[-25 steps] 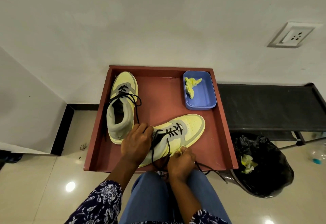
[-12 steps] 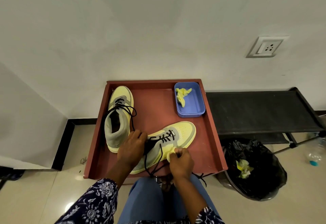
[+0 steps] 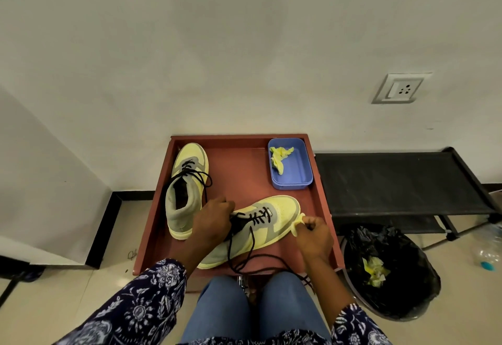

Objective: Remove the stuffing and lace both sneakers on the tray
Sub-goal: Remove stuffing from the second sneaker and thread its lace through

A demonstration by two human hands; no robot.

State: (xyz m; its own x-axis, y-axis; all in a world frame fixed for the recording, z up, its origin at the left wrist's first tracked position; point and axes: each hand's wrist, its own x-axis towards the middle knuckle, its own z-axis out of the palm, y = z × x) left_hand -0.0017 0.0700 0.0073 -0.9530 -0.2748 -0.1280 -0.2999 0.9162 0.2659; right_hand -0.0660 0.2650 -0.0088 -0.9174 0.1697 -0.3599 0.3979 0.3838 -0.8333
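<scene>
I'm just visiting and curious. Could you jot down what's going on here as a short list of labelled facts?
Setting: red tray by a white wall
Near sneaker: lies on the tray, partly laced, black lace trailing loose
Far sneaker: on the tray's left side, laces loose
Left hand: rests on the near sneaker's opening
Right hand: fingers pinch a yellow paper wad beside the sneaker's toe
Blue box: in the tray's far right corner, holds yellow paper
Bin: black-lined, right of the tray, yellow paper inside
</scene>
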